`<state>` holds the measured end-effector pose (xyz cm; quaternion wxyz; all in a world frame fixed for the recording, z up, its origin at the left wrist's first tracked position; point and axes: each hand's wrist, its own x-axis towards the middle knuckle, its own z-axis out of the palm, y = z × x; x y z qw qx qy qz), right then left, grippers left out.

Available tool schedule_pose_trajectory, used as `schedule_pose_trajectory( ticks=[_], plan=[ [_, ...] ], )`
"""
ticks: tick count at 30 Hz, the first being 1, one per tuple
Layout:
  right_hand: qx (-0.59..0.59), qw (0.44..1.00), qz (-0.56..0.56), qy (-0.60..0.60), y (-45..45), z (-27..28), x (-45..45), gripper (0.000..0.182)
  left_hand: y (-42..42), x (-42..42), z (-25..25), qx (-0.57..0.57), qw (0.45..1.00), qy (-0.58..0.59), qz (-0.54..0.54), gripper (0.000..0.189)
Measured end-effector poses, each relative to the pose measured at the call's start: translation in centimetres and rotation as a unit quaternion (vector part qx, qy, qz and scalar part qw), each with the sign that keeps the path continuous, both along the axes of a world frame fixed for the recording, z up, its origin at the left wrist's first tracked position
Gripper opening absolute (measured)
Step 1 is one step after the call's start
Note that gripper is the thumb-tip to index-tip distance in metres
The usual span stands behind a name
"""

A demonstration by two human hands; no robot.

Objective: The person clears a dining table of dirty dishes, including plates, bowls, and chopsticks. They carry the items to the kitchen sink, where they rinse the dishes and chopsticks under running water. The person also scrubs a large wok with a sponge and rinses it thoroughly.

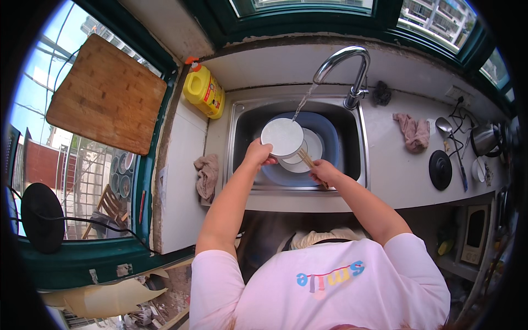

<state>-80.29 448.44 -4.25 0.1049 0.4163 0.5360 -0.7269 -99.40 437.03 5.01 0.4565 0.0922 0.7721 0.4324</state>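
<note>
My left hand point(260, 153) grips a white bowl point(282, 137) by its near left edge, over a blue plastic basin point(330, 136). A stream of water point(304, 101) from the chrome faucet point(346, 55) runs onto the bowl's far right rim. Several wooden chopsticks point(305, 157) are bundled in my right hand point(325, 172), their tips close to the bowl's right side. White dishes point(314, 145) lie in the basin, partly hidden by the bowl and the chopsticks. The basin sits inside a stainless steel sink point(350, 165).
A yellow detergent jug point(205, 91) stands behind the sink's left corner. One pink cloth point(206, 176) lies left of the sink, another pink cloth point(413, 131) on the right counter. Further right are a black lid point(440, 170), a ladle point(444, 126) and an electric kettle point(486, 139).
</note>
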Motion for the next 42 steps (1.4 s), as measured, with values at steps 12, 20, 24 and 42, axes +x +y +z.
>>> schedule_pose_trajectory(
  ticks=[12,20,24,42],
  plan=[
    [0.143,0.987,0.061,-0.031,-2.0,0.5,-0.2,0.054,-0.5,0.4,0.3,-0.002,1.0,0.008,0.011,0.039],
    [0.087,0.995,0.045,0.023,-0.4,3.0,4.8,0.048,-1.3,1.4,0.9,-0.014,1.0,0.017,0.002,0.04],
    [0.039,0.998,-0.014,0.047,0.7,4.9,7.1,0.041,-0.7,2.9,1.1,-0.007,0.999,0.03,-0.037,0.038],
    [0.043,0.98,-0.181,0.071,4.4,5.3,23.0,0.027,15.5,17.2,-2.0,0.109,0.984,-0.047,-0.137,0.035]
  ],
)
